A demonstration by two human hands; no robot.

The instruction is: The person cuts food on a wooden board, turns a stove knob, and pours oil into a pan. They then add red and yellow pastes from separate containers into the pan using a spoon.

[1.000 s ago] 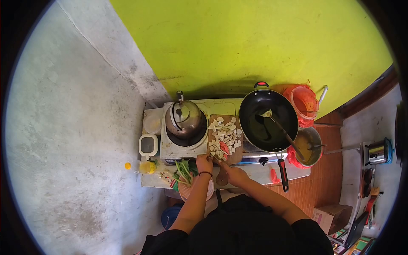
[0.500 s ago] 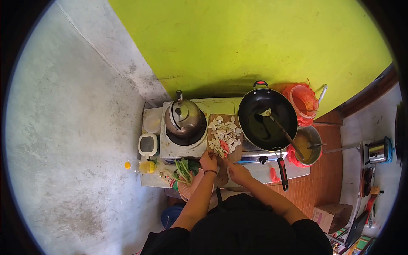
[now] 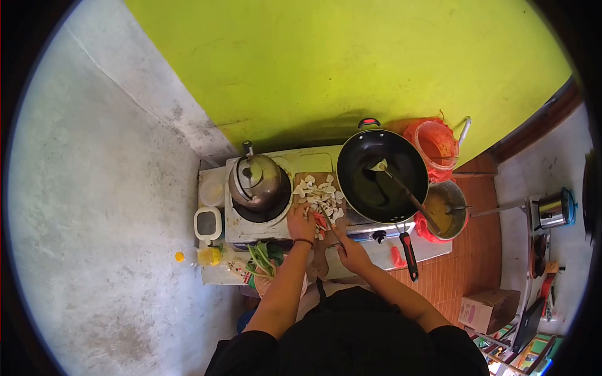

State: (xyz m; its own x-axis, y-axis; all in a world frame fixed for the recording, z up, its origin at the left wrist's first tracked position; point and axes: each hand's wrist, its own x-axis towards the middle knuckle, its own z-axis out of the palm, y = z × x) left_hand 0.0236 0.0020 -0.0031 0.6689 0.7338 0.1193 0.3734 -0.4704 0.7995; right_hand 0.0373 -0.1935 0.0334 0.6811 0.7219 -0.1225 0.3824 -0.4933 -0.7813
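Observation:
My right hand (image 3: 353, 256) is closed round the handle of a knife (image 3: 330, 226), its blade angled up and left across a wooden cutting board (image 3: 319, 262). Pale sliced pieces (image 3: 322, 191) are heaped on the board, with some red pieces (image 3: 321, 222) close to the blade. At the board's left edge, my left hand (image 3: 301, 224) rests against the heap, fingers stretched forward and apart. What lies under its palm is hidden.
A kettle (image 3: 257, 180) stands on the left burner. Right of the board sits a black wok (image 3: 370, 194) holding a spatula (image 3: 409, 197), its handle (image 3: 409, 257) jutting forward. Beyond are a pot (image 3: 446, 210) and red bucket (image 3: 434, 144). Leafy greens (image 3: 266, 258) and an oil bottle (image 3: 208, 255) lie left.
My left hand has moved forward from the board's near end onto the side of the heap. The knife blade now shows clearly beside the red pieces. The whole view has shifted slightly.

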